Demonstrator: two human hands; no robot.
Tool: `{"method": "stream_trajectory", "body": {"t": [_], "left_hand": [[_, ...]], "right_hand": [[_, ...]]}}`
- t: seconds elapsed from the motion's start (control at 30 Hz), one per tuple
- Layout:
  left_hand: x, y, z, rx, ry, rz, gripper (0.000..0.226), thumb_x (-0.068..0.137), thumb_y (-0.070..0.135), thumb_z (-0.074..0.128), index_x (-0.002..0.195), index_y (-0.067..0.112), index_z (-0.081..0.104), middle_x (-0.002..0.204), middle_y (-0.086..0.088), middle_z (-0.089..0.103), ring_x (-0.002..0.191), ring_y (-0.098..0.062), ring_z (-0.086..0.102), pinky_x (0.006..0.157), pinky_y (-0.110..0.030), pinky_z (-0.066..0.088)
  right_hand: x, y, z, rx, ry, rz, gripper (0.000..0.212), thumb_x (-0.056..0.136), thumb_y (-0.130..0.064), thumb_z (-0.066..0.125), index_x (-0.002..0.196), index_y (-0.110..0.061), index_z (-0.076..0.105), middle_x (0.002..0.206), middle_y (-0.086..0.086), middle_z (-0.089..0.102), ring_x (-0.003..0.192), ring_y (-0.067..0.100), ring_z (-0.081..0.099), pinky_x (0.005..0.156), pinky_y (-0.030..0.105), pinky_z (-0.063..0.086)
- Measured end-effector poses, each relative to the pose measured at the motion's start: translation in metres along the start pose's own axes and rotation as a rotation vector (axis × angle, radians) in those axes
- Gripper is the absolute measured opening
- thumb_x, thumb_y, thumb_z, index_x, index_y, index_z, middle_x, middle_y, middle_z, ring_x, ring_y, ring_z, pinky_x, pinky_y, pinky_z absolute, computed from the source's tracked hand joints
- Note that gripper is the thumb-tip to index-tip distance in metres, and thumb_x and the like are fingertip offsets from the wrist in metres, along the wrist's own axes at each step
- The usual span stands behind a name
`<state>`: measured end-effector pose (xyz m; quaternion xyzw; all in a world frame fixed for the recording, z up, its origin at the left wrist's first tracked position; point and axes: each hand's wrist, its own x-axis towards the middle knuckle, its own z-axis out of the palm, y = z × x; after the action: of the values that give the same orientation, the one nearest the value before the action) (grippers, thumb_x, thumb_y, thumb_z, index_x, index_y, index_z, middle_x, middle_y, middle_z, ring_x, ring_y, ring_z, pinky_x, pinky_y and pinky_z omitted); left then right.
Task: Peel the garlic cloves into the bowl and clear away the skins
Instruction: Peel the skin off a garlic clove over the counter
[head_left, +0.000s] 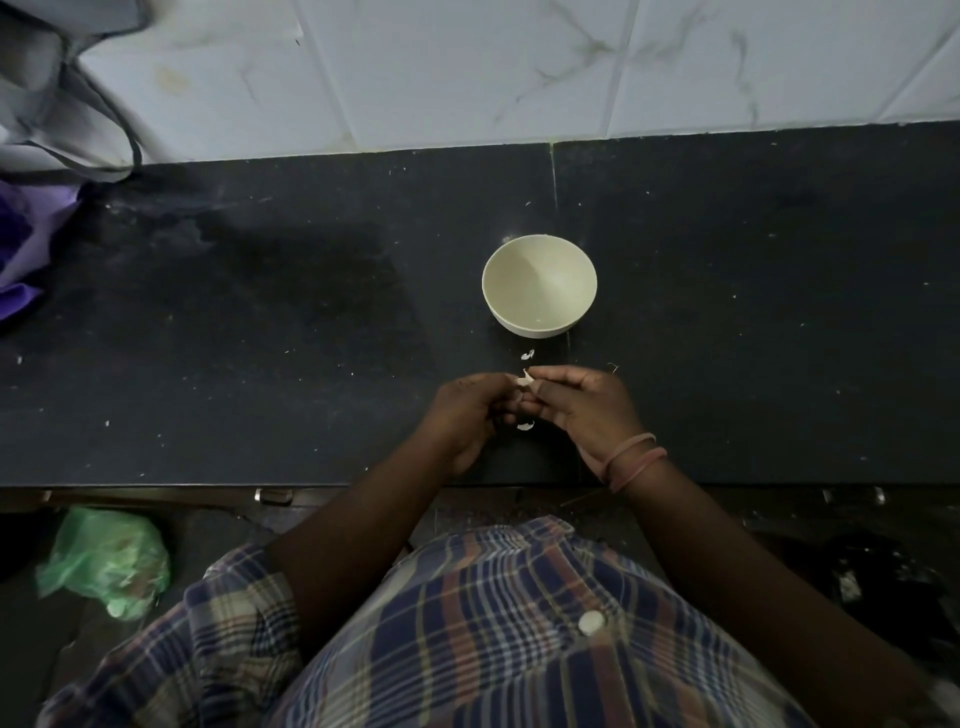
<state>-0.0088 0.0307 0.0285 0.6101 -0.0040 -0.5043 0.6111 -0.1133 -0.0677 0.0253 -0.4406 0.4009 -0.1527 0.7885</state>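
Closest to me is the person's plaid shirt (467, 623), pressed up to the front edge of the dark counter (260, 312). Down on the floor at the left lies a green plastic bag (104, 566).

Just past the front edge, both hands meet over the middle of the surface. The left hand (467, 415) has its fingers curled round a garlic clove (523, 381), of which only a pale tip shows between the fingertips. The right hand (582, 405) pinches at that same tip, fingers drawn in narrow, pink bands on the wrist. How much skin is left on the clove I cannot tell.

A scrap of skin (524, 426) lies on the counter under the hands, and another skin flake (528, 355) lies just beyond them.

Farther in, near the middle of the counter, stands the cream bowl (540, 317); I see no cloves in it.

To do this well, I'd say hold the clove steady, catch the loosened edge with a nail and strip lengthwise, keeping the scraps in one small patch for easy sweeping.

At the far edge rises the tiled wall (519, 67).
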Motion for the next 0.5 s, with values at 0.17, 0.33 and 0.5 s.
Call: {"method": "stream_trajectory", "body": {"t": [0.17, 0.33, 0.5], "left_hand": [[0.007, 0.0, -0.004, -0.112, 0.078, -0.056, 0.018, 0.097, 0.003, 0.054, 0.085, 0.005, 0.066, 0.067, -0.003, 0.066, 0.056, -0.006, 0.063, 0.054, -0.018, 0.052], [0.012, -0.002, -0.01, -0.067, 0.17, -0.069, 0.007, 0.094, 0.002, 0.062, 0.091, -0.001, 0.067, 0.073, -0.009, 0.067, 0.061, -0.012, 0.064, 0.056, -0.019, 0.056], [0.02, -0.005, -0.011, 0.0, 0.291, -0.034, 0.003, 0.09, -0.003, 0.066, 0.087, -0.004, 0.067, 0.081, -0.019, 0.068, 0.067, -0.021, 0.066, 0.059, -0.023, 0.059]], "right_hand": [[0.001, -0.001, -0.001, -0.073, 0.025, -0.001, 0.01, 0.093, 0.006, 0.058, 0.095, 0.003, 0.067, 0.082, 0.021, 0.068, 0.07, 0.023, 0.068, 0.073, 0.03, 0.062], [0.002, -0.004, -0.008, -0.109, 0.058, -0.023, 0.014, 0.093, 0.005, 0.058, 0.105, 0.01, 0.065, 0.087, 0.022, 0.069, 0.073, 0.023, 0.068, 0.073, 0.03, 0.062], [0.006, -0.005, -0.01, -0.164, 0.111, -0.07, 0.012, 0.093, 0.004, 0.059, 0.101, 0.005, 0.068, 0.084, 0.018, 0.069, 0.072, 0.02, 0.068, 0.073, 0.029, 0.062]]}}
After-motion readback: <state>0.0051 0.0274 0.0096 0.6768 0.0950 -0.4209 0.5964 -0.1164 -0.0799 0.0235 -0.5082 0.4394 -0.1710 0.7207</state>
